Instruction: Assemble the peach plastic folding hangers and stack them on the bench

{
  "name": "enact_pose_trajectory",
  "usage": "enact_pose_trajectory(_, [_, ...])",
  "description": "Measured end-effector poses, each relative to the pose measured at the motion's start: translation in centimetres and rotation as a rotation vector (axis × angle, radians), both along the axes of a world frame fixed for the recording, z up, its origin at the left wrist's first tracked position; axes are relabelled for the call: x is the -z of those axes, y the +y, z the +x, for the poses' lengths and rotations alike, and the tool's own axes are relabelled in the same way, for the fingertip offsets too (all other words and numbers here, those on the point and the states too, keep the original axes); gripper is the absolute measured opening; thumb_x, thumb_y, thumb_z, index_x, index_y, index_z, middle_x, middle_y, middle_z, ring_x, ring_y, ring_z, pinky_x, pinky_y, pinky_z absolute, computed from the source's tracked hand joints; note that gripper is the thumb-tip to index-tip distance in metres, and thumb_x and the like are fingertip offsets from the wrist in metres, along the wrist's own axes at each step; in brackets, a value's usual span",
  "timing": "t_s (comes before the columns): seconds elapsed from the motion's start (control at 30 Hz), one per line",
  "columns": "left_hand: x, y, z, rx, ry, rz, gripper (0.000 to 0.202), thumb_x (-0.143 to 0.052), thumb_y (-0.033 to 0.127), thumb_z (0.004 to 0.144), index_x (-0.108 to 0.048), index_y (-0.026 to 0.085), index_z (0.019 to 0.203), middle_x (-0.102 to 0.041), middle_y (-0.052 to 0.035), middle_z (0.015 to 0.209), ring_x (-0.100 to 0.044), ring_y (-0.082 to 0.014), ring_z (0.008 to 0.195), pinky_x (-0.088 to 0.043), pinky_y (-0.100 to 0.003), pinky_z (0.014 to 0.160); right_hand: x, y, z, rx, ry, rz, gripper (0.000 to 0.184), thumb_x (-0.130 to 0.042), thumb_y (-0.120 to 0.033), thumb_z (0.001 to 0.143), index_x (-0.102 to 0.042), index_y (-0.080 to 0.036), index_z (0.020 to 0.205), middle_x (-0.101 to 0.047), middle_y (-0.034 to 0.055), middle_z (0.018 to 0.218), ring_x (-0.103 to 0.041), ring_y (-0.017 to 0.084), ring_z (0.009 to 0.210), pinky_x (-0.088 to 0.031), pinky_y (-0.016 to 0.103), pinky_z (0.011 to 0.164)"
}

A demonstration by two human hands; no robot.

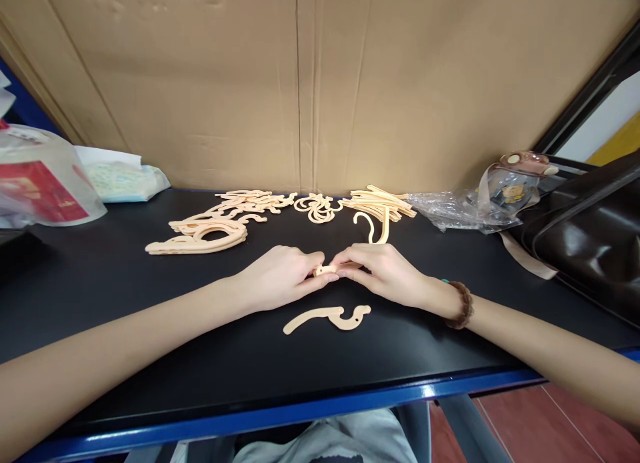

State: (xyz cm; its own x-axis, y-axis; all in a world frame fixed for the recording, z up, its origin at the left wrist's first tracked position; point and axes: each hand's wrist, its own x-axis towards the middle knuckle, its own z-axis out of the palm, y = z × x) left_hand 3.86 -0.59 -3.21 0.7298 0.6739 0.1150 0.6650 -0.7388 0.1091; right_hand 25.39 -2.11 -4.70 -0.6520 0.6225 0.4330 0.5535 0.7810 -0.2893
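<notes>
Near the middle of the table, my left hand (281,276) and my right hand (383,268) meet with fingers pinched on a small cream plastic hanger piece (326,269). A dark hole shows in its end; the fingers cover much of it. Behind my right hand a curved hook (369,224) and a flat hanger arm (385,224) stick up, and I cannot tell whether they join the held piece. In front of my hands a loose hanger arm (313,314) with a curled, holed end lies flat on the black tabletop (240,369).
Stacked folded hangers (200,239) lie left, with a pile of curled arms (255,201) behind. Loose hooks (319,207) and straight arms (383,201) lie at the back. Clear plastic wrap (450,211) and a dark bag (590,229) are right; a plastic bag (50,176) is left.
</notes>
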Motion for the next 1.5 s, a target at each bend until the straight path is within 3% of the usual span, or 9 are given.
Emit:
enact_pose_trajectory(0.27, [0.1, -0.1, 0.0, 0.026, 0.097, 0.089, 0.040, -0.032, 0.045, 0.098, -0.052, 0.019, 0.075, -0.053, 0.0014, 0.051, -0.054, -0.0174, 0.048, -0.026, -0.025, 0.047, -0.1, 0.0, 0.0, 0.007, -0.010, -0.031, 0.020, -0.048, -0.028, 0.096, -0.064, -0.018, 0.104, -0.069, 0.0041, 0.091, -0.064, 0.016, 0.081, -0.048, 0.026, 0.072])
enact_pose_trajectory(0.53, [0.4, 0.2, -0.2, 0.053, -0.009, 0.136, 0.040, -0.037, 0.047, 0.095, -0.052, 0.019, 0.071, -0.053, 0.0030, 0.050, -0.055, -0.0142, 0.047, -0.028, -0.023, 0.047, -0.3, 0.0, 0.0, 0.001, -0.021, -0.037, 0.021, -0.049, -0.026, 0.096, -0.064, -0.017, 0.106, -0.070, 0.0044, 0.092, -0.065, 0.016, 0.082, -0.049, 0.026, 0.072])
enact_pose_trajectory(0.63, [0.6, 0.2, -0.4, 0.051, -0.055, 0.177, 0.035, -0.036, 0.050, 0.095, -0.054, 0.020, 0.096, -0.052, 0.0062, 0.048, -0.054, -0.0140, 0.043, -0.029, -0.021, 0.046, -0.3, 0.0, 0.1, -0.001, -0.009, -0.030, 0.020, -0.049, -0.028, 0.096, -0.065, -0.018, 0.104, -0.069, 0.0032, 0.091, -0.064, 0.015, 0.080, -0.048, 0.025, 0.071])
enact_pose_trajectory(0.7, [0.7, 0.2, -0.4, 0.056, -0.058, 0.211, 0.038, -0.034, 0.050, 0.096, -0.048, 0.020, 0.114, -0.054, 0.0073, 0.048, -0.055, -0.0150, 0.041, -0.029, -0.020, 0.044, -0.3, 0.0, 0.1, -0.009, -0.003, -0.033, 0.020, -0.049, -0.028, 0.096, -0.065, -0.019, 0.103, -0.069, 0.0028, 0.091, -0.064, 0.015, 0.079, -0.047, 0.024, 0.070])
enact_pose_trajectory(0.8, [0.7, 0.2, -0.5, 0.077, -0.021, 0.280, 0.039, -0.032, 0.047, 0.097, -0.043, 0.020, 0.123, -0.058, 0.0058, 0.050, -0.057, -0.0168, 0.042, -0.030, -0.021, 0.043, -0.5, -0.1, 0.1, -0.012, 0.006, -0.042, 0.019, -0.049, -0.027, 0.096, -0.066, -0.019, 0.102, -0.070, 0.0028, 0.092, -0.065, 0.015, 0.079, -0.047, 0.024, 0.070])
enact_pose_trajectory(1.17, [1.2, 0.7, -0.9, 0.234, 0.040, 0.509, 0.044, -0.023, 0.043, 0.100, -0.044, 0.013, 0.125, -0.070, -0.0030, 0.062, -0.067, -0.0183, 0.053, -0.032, -0.021, 0.041, -0.4, -0.1, 0.2, -0.033, 0.001, -0.060, 0.019, -0.050, -0.026, 0.095, -0.066, -0.019, 0.103, -0.070, 0.0032, 0.091, -0.065, 0.015, 0.080, -0.047, 0.025, 0.072])
enact_pose_trajectory(1.5, [1.5, 0.8, -1.0, 0.248, 0.055, 0.634, 0.043, -0.026, 0.041, 0.101, -0.048, 0.012, 0.124, -0.073, -0.0048, 0.068, -0.069, -0.0195, 0.056, -0.036, -0.023, 0.041, -0.4, 0.2, 0.0, -0.026, 0.013, -0.047, 0.020, -0.051, -0.028, 0.095, -0.066, -0.019, 0.103, -0.072, 0.0033, 0.092, -0.066, 0.016, 0.081, -0.047, 0.025, 0.072])
